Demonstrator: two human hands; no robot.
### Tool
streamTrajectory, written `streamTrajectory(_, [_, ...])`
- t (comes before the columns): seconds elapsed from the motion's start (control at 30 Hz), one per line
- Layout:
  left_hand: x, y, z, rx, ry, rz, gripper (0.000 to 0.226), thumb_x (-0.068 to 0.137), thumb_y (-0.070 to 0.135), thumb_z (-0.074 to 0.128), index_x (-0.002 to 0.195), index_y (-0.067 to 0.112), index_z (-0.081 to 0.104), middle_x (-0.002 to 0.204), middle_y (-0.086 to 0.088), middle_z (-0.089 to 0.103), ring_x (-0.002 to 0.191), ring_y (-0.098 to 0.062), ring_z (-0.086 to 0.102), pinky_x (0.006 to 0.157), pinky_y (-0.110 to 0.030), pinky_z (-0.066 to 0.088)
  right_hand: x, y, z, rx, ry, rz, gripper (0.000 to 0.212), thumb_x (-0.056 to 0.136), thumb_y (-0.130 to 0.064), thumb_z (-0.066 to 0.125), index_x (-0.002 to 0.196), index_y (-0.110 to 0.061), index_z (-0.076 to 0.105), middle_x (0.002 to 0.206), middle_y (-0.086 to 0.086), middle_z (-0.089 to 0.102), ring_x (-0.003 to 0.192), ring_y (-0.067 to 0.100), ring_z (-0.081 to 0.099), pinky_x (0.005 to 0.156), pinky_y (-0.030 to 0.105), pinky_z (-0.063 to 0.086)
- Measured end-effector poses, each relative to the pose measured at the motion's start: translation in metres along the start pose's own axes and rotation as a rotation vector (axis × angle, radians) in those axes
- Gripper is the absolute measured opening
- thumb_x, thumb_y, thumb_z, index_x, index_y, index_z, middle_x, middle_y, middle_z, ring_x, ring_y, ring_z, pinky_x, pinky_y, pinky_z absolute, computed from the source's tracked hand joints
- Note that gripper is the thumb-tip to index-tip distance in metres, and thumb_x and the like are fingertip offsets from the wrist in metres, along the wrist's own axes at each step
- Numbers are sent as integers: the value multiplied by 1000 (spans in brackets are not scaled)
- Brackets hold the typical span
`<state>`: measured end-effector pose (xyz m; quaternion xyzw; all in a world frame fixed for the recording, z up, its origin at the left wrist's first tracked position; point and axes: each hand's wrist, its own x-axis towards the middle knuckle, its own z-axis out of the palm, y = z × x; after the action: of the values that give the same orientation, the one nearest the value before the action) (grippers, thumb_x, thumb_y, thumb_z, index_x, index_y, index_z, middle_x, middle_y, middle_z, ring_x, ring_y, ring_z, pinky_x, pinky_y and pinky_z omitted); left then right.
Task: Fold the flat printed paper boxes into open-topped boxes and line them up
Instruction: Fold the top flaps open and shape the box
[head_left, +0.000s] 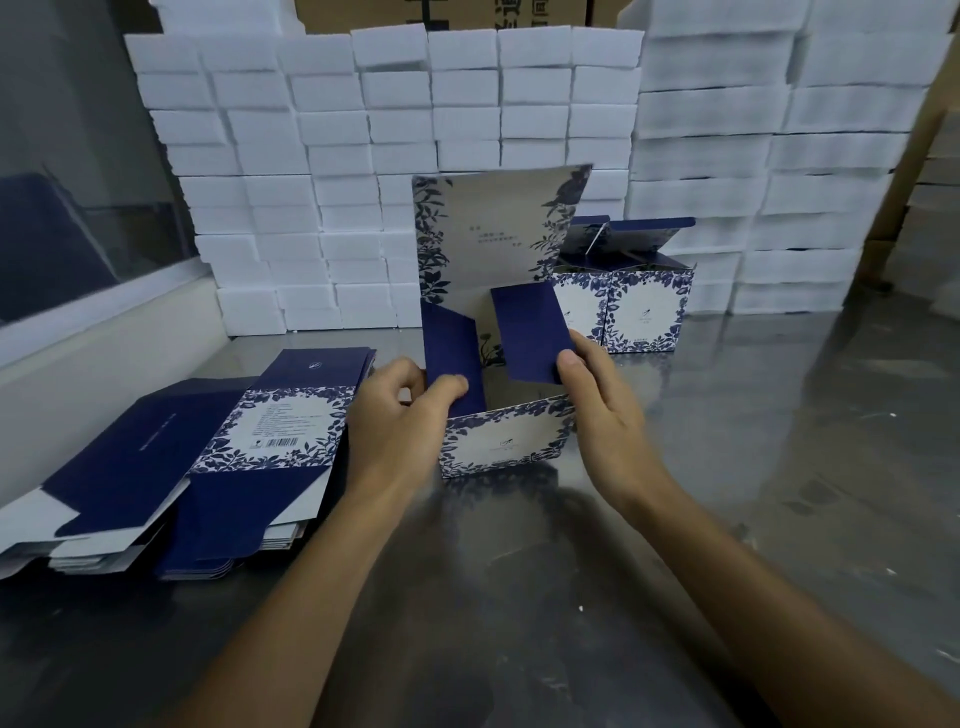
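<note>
We have one wide view, worn on the head, looking forward and down across the table (727, 467) from close above. Both forearms reach in from the bottom edge; foam blocks (363, 130) fill the far side.

A smooth, shiny metal table (727, 467) reflects light in dull streaks. The box (501, 441) being folded and the flat stack (208, 467) are matt printed card, navy with white floral panels. White foam blocks (363, 130) behind look soft and slightly rough.
</note>
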<state>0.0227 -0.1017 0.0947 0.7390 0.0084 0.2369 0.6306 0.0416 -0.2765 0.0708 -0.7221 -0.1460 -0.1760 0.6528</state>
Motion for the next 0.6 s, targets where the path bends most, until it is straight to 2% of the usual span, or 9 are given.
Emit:
streamTrajectory(0.07, [-2, 0, 1, 51, -20, 81, 52, 77, 39, 64, 60, -1, 35, 70, -23, 39, 70, -27, 46, 68, -38, 40, 2, 2, -1, -20, 19, 4, 40, 106, -42, 42, 143, -32, 49, 132, -20, 60, 118, -11, 54, 97, 14, 39])
streamTrajectory(0.1, [-3, -1, 2, 65, -29, 104, 54, 83, 36, 64, 58, -4, 37, 75, -22, 45, 74, -26, 50, 72, -40, 43, 3, 3, -2, -35, 27, 3, 40, 106, -44, 41, 144, -33, 49, 132, -22, 60, 119, -11, 53, 99, 15, 39])
streamTrajectory(0.13, [-2, -3, 3, 79, -29, 123, 54, 89, 30, 65, 54, -2, 39, 82, -14, 50, 79, -18, 54, 77, -40, 44, 4, 5, -2, -49, 32, 0, 42, 105, -45, 41, 144, -33, 48, 132, -22, 59, 120, -10, 53, 100, 17, 39])
streamTrajectory(0.17, [-1, -7, 4, 101, -23, 148, 52, 93, 23, 64, 50, 2, 41, 94, -4, 54, 82, -5, 56, 80, -34, 44, 4, 6, -3, -62, 34, -2, 43, 104, -47, 40, 145, -33, 47, 133, -22, 59, 121, -9, 52, 101, 19, 39])
streamTrajectory(0.23, [1, -10, 4, 177, -11, 229, 51, 95, 14, 60, 48, 6, 44, 110, 2, 50, 87, 15, 51, 82, -12, 36, 4, 8, -2, -93, 26, -4, 46, 104, -48, 39, 147, -32, 45, 137, -17, 58, 125, -2, 52, 108, 29, 41])
streamTrajectory(0.3, [3, -11, 5, 226, -16, 279, 50, 96, 9, 57, 48, 6, 43, 118, 4, 46, 93, 25, 45, 77, 0, 30, 4, 9, -2, -109, 16, -6, 45, 105, -47, 38, 147, -31, 45, 139, -12, 57, 127, 5, 52, 111, 40, 41])
streamTrajectory(0.37, [2, -11, 4, 253, -8, 303, 49, 94, 5, 55, 47, 8, 40, 122, 4, 44, 94, 29, 42, 75, 2, 28, 3, 9, 0, -112, 17, -23, 47, 104, -47, 39, 147, -31, 45, 137, -13, 58, 125, 3, 54, 110, 38, 42])
streamTrajectory(0.5, [2, -11, 5, 233, 62, 299, 51, 91, 3, 58, 45, 11, 37, 117, 3, 47, 88, 27, 46, 70, 2, 29, 2, 7, 1, -103, 16, -59, 44, 103, -44, 41, 144, -30, 49, 130, -17, 62, 118, -4, 56, 105, 29, 45])
streamTrajectory(0.6, [6, -11, 5, 195, 97, 245, 55, 97, 24, 59, 48, 12, 36, 90, 0, 53, 76, 12, 50, 65, -3, 32, 2, 7, -1, -81, 21, -51, 36, 107, -34, 43, 141, -27, 52, 127, -16, 64, 116, -3, 59, 104, 30, 47])
